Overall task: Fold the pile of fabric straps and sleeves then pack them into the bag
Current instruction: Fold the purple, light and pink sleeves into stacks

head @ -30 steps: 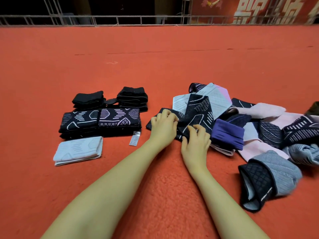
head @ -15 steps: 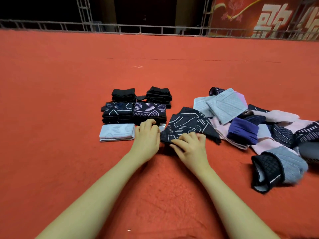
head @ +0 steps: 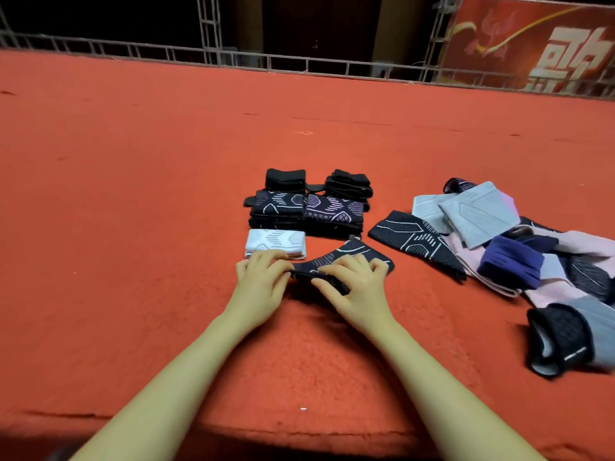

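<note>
Both hands work one dark patterned sleeve (head: 352, 261) that lies on the red carpet (head: 166, 227) just in front of the folded stacks. The left hand (head: 263, 284) pinches the sleeve's left end between thumb and curled fingers; the right hand (head: 356, 287) lies over its middle with the fingers bent onto the cloth and the thumb tucked under the near edge, so it grips the fabric too.

Just beyond the left hand sits a folded white sleeve (head: 275, 244), touching or nearly touching the fingertips. Behind it stand two stacks of folded dark patterned sleeves (head: 306, 207) side by side, and behind those two small piles of folded black straps (head: 317, 181).

To the right — well apart from the stacks — sprawls the unfolded pile (head: 519, 247): grey, pink, purple and dark pieces overlapping (one dark patterned sleeve (head: 416, 241) lies flat at its left edge). A black-and-grey sleeve (head: 572, 341) lies nearest the viewer at the far right.

A metal railing (head: 299, 61) and a red banner (head: 532, 44) border the carpet's far side.
</note>
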Motion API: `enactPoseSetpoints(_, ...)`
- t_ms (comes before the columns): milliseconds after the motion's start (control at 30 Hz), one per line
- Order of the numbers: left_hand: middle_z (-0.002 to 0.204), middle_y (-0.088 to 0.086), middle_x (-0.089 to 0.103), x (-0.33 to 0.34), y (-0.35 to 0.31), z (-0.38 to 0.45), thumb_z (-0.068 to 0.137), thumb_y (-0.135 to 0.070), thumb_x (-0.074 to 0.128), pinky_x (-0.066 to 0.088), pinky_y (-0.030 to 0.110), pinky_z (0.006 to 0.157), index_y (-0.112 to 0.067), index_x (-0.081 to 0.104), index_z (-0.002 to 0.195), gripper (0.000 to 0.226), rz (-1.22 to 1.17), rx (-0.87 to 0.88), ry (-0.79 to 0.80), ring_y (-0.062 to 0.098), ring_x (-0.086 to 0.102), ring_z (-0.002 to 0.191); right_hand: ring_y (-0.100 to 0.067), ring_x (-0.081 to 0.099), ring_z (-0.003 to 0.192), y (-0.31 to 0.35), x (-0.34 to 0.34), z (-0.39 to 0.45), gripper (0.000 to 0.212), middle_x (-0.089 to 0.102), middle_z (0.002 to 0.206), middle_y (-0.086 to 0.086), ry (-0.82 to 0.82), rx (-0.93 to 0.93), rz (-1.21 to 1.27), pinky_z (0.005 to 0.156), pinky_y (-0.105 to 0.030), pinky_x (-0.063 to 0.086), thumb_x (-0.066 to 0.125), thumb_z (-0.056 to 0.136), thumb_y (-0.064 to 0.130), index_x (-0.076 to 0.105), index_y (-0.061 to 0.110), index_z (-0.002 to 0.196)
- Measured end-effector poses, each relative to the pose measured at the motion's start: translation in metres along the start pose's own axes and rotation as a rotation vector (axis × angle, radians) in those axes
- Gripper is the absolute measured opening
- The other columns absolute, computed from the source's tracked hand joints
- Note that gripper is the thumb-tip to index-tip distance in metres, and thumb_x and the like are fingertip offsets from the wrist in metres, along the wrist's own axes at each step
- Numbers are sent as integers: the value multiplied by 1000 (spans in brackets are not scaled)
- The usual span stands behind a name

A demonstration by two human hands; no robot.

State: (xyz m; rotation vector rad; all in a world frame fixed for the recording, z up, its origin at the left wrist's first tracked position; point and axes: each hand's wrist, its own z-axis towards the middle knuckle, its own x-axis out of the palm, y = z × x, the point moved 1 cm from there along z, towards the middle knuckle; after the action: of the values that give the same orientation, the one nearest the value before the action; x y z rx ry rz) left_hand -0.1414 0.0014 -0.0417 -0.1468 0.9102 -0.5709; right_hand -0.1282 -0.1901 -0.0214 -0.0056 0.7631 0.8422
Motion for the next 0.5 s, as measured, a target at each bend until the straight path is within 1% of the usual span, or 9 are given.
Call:
enactPoseSetpoints(100, 106, -6, 64, -3, 10, -9, 81, -31, 36, 15, 28, 79, -23, 68, 85, 33, 53, -23, 69, 9, 41, 103, -4, 46, 81, -10, 0, -8, 31, 59, 82, 16, 30, 129, 39, 74, -30, 15, 43, 89, 46, 71, 32, 85)
enactPoseSetpoints(167, 106, -7, 64, -1, 4, -9, 83, -36, 33, 20, 33, 82, -22, 70, 90, 40, 94, -2, 127, 12, 43, 103, -11, 50, 85, -22, 1, -10, 33, 60, 87, 14, 56, 226, -32, 75, -29, 14, 40, 90, 44, 70, 30, 89)
enactPoseSetpoints(233, 109, -7, 64, 5, -9, -4, 85, -45, 29, 18, 31, 82, -22, 70, 94, 48, 121, 9, 190, 17, 49, 106, -20, 51, 98, -37, 2, -10, 29, 60, 101, 6, 138, 310, -166, 77, -29, 15, 45, 93, 37, 68, 24, 105)
enactPoseSetpoints(267, 110, -7, 63, 9, -18, 0, 85, -48, 26, 17, 30, 81, -22, 70, 95, 52, 132, 11, 216, 19, 50, 106, -24, 49, 105, -44, 2, -10, 28, 58, 110, 3, 198, 362, -223, 80, -30, 16, 48, 94, 33, 64, 21, 115)
enactPoseSetpoints(333, 110, -6, 64, 18, -33, 6, 85, -53, 24, 18, 31, 80, -21, 70, 95, 58, 165, 19, 246, 21, 52, 106, -25, 43, 114, -56, 0, -14, 35, 52, 124, -2, 283, 448, -309, 88, -34, 19, 49, 96, 31, 56, 17, 127)
enactPoseSetpoints(400, 112, -4, 63, 30, -48, 10, 82, -58, 21, 20, 34, 82, -19, 70, 99, 65, 199, 19, 291, 23, 52, 106, -28, 42, 114, -68, -6, -19, 38, 49, 128, -5, 303, 483, -390, 90, -37, 22, 49, 96, 32, 52, 14, 129)
enactPoseSetpoints(500, 124, -1, 58, 46, -68, 19, 75, -65, 13, 21, 36, 90, -18, 64, 116, 81, 243, 23, 382, 24, 47, 116, -31, 42, 114, -86, -14, -24, 39, 47, 128, -10, 289, 573, -442, 92, -41, 25, 48, 95, 34, 52, 9, 126)
